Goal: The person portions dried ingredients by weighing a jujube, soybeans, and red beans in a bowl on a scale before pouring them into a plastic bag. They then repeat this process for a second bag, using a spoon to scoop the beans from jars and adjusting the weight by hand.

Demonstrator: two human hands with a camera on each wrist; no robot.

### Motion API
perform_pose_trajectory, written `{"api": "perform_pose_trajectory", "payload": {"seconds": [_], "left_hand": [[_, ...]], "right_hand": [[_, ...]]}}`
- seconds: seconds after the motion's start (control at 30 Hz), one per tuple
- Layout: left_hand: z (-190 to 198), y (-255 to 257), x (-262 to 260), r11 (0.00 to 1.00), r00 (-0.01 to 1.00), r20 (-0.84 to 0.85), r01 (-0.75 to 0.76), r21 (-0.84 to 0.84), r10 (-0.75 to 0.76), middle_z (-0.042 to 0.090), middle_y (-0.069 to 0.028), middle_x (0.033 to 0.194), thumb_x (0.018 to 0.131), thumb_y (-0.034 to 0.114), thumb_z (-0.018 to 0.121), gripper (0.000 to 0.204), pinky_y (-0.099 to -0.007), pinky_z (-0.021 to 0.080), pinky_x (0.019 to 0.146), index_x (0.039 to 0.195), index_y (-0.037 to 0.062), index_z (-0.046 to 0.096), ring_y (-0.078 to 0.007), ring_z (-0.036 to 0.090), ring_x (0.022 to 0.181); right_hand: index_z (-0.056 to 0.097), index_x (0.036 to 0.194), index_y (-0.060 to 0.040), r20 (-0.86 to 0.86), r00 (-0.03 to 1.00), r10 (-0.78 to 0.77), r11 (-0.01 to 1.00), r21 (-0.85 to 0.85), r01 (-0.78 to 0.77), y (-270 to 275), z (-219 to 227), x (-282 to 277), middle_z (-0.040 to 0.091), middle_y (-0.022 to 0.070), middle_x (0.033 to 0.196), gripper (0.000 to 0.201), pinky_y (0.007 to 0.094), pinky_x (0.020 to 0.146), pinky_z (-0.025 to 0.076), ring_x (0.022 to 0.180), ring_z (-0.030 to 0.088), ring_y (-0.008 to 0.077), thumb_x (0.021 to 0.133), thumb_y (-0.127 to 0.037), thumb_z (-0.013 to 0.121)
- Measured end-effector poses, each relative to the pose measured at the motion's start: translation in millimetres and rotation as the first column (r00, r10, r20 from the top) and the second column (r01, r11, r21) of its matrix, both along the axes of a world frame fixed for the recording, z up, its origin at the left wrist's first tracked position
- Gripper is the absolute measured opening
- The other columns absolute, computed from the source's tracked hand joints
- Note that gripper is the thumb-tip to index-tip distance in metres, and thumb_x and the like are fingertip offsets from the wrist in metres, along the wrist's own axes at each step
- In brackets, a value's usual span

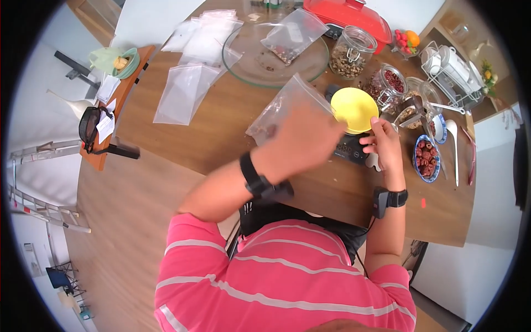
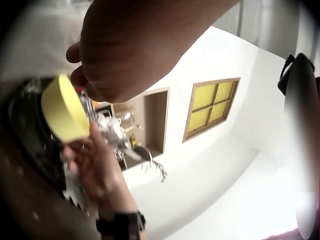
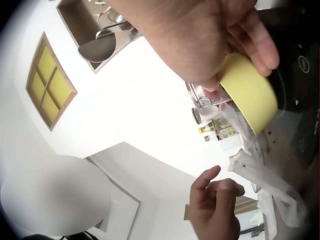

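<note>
A yellow bowl is at the black digital scale; whether it rests on it is unclear. My right hand grips the bowl's near right side, thumb by the rim and fingers lower down. Blurred in the head view, my left hand is left of the bowl, over a clear zip bag. In the right wrist view its fingers are loosely curled with nothing visible in them.
Behind lie a glass plate with another bag, and stacked empty bags at left. Jars of dry ingredients, a metal scoop, a dish of red dates and a white spoon stand or lie around the bowl.
</note>
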State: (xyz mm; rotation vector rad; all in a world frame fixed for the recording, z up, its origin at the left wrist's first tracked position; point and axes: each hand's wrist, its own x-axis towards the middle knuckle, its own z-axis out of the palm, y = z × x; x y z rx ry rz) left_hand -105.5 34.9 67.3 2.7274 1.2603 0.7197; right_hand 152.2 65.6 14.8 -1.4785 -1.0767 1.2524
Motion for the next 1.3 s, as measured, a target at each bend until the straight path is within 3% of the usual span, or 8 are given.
{"api": "perform_pose_trajectory", "payload": {"seconds": [0.17,0.23,0.67,0.8,0.87,1.0,1.07,1.3], "left_hand": [[-52,-52,8,0.994,0.99,0.111,0.094,-0.056,-0.087,0.068,-0.0106,0.122,0.086,0.011,0.065,0.021,-0.0464,0.049,0.093,0.106,0.0109,0.071,-0.0314,0.066,0.111],[-60,-63,-4,0.985,0.969,0.176,-0.171,-0.021,0.172,0.063,-0.0113,0.135,0.085,0.006,0.066,0.026,-0.0463,0.049,0.095,0.11,0.0099,0.072,-0.0338,0.062,0.119],[-33,-42,-26,0.975,0.971,0.088,-0.223,-0.006,0.222,0.065,-0.0115,0.13,0.078,-0.004,0.067,0.032,-0.0466,0.048,0.099,0.107,0.0096,0.072,-0.0362,0.062,0.117],[-28,-15,4,0.998,0.98,0.193,-0.057,0.002,0.056,0.067,-0.0108,0.121,0.081,0.001,0.068,0.027,-0.0476,0.049,0.093,0.107,0.0096,0.069,-0.0354,0.064,0.108],[-22,2,15,0.998,0.992,0.122,-0.02,-0.057,0.027,0.07,-0.0092,0.107,0.084,0.006,0.069,0.022,-0.0477,0.048,0.085,0.106,0.01,0.068,-0.0323,0.066,0.095],[-31,32,33,0.997,0.989,0.147,0.007,0.076,-0.018,0.071,-0.0074,0.09,0.084,0.009,0.069,0.019,-0.0462,0.047,0.079,0.103,0.0111,0.069,-0.0304,0.065,0.084],[-36,36,36,0.995,0.977,0.214,-0.031,0.098,0.009,0.07,-0.0051,0.081,0.083,0.008,0.069,0.017,-0.0434,0.047,0.078,0.1,0.0123,0.071,-0.0287,0.065,0.079],[-59,35,22,0.985,0.925,0.377,-0.103,0.141,0.043,0.069,-0.0044,0.078,0.078,0.006,0.07,0.014,-0.0409,0.045,0.075,0.091,0.0119,0.072,-0.0267,0.064,0.075]], "right_hand": [[0.064,0.122,0.0019,0.174,0.984,0.04,0.999,0.024,-0.045,-4,-12,8,0.068,0.0039,0.089,0.046,0.0206,0.05,0.043,0.06,0.057,0.0068,0.104,-0.041,0.067],[0.064,0.122,0.0019,0.169,0.985,0.027,0.998,0.052,-0.036,-4,-20,10,0.068,0.0026,0.085,0.045,0.0208,0.05,0.042,0.059,0.054,0.0058,0.104,-0.04,0.067],[0.069,0.099,0.0013,0.345,0.897,-0.275,0.905,0.407,0.121,-41,4,4,0.066,0.0008,0.072,0.021,0.025,0.061,0.047,0.065,0.058,0.0068,0.102,-0.019,0.07],[0.062,0.08,-0.0051,0.11,0.897,-0.429,0.489,0.863,0.128,-86,12,45,0.064,0.0017,0.071,0.025,0.0246,0.056,0.045,0.061,0.055,0.0073,0.1,-0.016,0.071],[0.061,0.079,-0.0068,-0.092,0.836,-0.54,0.472,0.79,0.392,-82,44,84,0.063,0.0012,0.071,0.027,0.0235,0.058,0.044,0.062,0.054,0.0083,0.099,-0.018,0.074],[0.069,0.119,0.001,0.209,0.644,-0.736,0.53,0.77,0.356,8,94,172,0.066,0.0038,0.091,0.049,0.0231,0.059,0.043,0.072,0.055,0.007,0.094,-0.04,0.08],[0.061,0.137,0.004,0.332,0.758,-0.561,0.803,0.441,0.401,39,102,198,0.065,0.0041,0.098,0.073,0.0231,0.06,0.044,0.077,0.056,0.007,0.091,-0.05,0.081],[0.067,0.094,-0.0085,0.181,0.912,-0.369,0.92,0.211,0.331,91,90,220,0.056,-0.0032,0.077,0.035,0.0232,0.052,0.039,0.062,0.048,0.0061,0.099,-0.042,0.074]]}}
